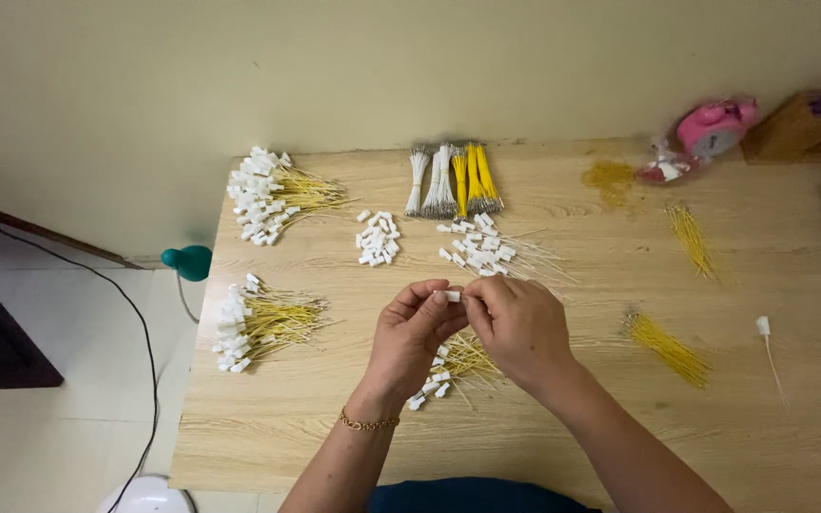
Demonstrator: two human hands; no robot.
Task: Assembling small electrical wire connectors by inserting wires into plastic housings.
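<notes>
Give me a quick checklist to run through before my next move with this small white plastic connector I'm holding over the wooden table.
1. Small white plastic connector pinched between both hands: ok.
2. Left hand fingertips on the connector: ok.
3. Right hand closed beside it; whether it holds a wire: cannot tell.
4. Loose white connectors in reach on the wooden table: ok.
5. Loose yellow wires at the right: ok.
6. Finished yellow-wired connectors piled at the left, apart from loose parts: ok.

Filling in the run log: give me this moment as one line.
left hand: pinches white connector | right hand: at same connector | under hands: small pile of wired connectors | surface: wooden table
</notes>
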